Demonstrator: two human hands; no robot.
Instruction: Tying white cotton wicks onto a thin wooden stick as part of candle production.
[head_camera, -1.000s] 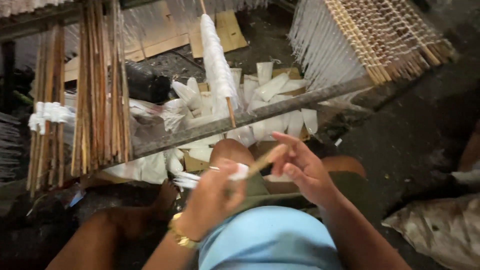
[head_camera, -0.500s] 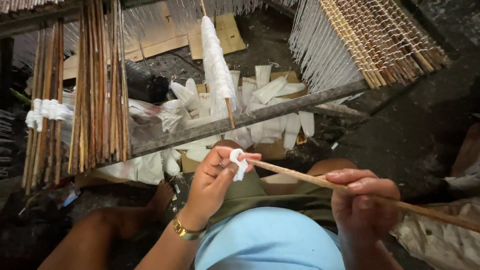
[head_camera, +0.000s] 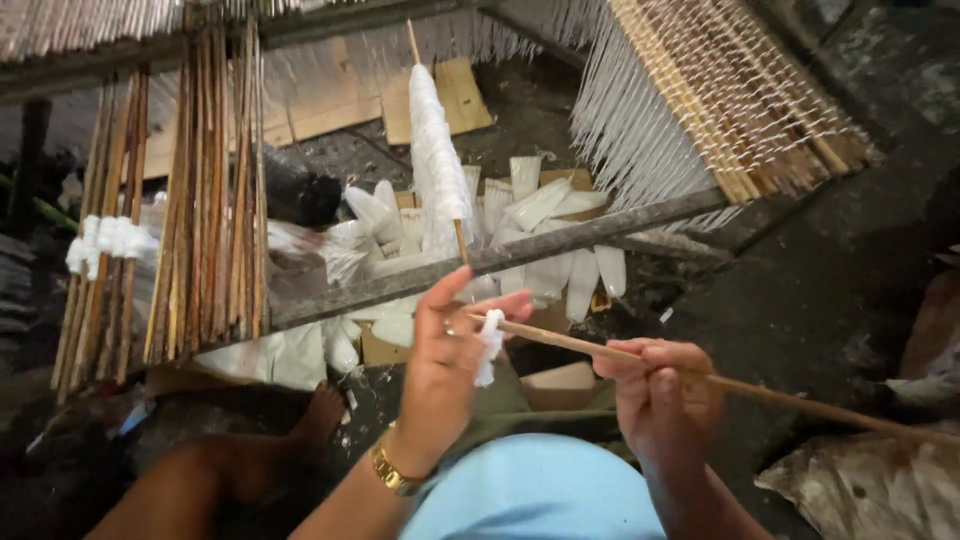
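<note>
Hands (head_camera: 550, 375) hold stick (head_camera: 760, 388) (white-tipped) — level.

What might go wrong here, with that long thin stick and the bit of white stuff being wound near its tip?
The white wad sits close to the end of the thin stick, pinched by the left hand; it may slip off. The right hand grips the stick nearer that end, so the long free part could swing or bend. The upright wound stick leans on the bar close by and might get knocked.
</note>
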